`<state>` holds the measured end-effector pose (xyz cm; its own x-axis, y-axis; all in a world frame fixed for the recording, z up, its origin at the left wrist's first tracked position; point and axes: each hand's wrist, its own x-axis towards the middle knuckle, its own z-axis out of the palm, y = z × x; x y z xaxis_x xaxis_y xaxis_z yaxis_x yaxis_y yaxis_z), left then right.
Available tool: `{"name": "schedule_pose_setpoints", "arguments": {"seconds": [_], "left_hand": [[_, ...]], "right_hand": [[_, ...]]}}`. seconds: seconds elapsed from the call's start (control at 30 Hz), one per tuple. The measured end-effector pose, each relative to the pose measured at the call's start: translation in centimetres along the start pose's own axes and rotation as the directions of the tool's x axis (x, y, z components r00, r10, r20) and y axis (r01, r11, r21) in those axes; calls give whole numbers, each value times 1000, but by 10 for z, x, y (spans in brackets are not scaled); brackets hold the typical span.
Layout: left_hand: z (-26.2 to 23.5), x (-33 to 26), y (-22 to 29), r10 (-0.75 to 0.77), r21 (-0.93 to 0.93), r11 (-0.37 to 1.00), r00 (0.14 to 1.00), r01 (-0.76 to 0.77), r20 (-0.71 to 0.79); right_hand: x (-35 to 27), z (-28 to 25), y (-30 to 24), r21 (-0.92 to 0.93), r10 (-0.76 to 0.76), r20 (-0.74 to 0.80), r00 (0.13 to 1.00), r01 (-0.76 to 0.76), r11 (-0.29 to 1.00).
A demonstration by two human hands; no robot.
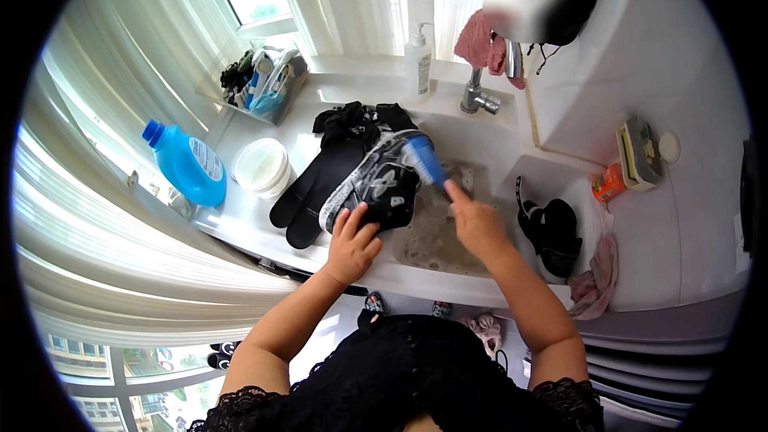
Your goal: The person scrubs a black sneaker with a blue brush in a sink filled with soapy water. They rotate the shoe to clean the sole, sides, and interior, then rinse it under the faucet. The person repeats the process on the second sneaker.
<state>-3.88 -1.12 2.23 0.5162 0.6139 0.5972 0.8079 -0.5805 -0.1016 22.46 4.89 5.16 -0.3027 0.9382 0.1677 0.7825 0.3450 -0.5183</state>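
A black-and-white shoe (376, 180) lies tilted on the counter at the left rim of the sink. My left hand (352, 246) grips its near end, fingers bent over the edge. In my right hand (478, 224) is the handle of a blue scrub brush (426, 162). The brush head, a little blurred, is against the shoe's right upper side; its bristles are mostly hidden. Two black insoles (314, 196) lie flat just left of the shoe. Dark crumpled fabric pieces (352, 122) sit behind it.
Murky water fills the sink basin (444, 244) below the tap (480, 100). A blue detergent bottle (188, 164), white tub (262, 168), bin of brushes (264, 84) and pump bottle (418, 64) line the counter. Another black shoe (554, 232) sits in the right-hand compartment.
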Motion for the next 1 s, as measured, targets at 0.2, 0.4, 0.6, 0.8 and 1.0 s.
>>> {"name": "schedule_pose_setpoints", "arguments": {"seconds": [0.2,0.4,0.6,0.8,1.0], "left_hand": [[10,-11,7,7,31,999,999,-8,31],[11,-10,6,8,17,1000,1000,-8,-14],[10,-11,6,4,13,1000,999,-3,-33],[12,-14,5,-8,-15,1000,999,7,-44],[16,-15,5,-19,-21,1000,999,18,-41]], "right_hand": [[-35,-10,-45,-268,-238,147,960,270,925],[-22,-1,-39,-253,-160,148,976,194,948],[-2,0,-20,-272,-100,45,994,108,956],[-49,4,-66,-288,-204,294,934,290,913],[-13,11,-19,-252,-161,21,987,162,954]]}}
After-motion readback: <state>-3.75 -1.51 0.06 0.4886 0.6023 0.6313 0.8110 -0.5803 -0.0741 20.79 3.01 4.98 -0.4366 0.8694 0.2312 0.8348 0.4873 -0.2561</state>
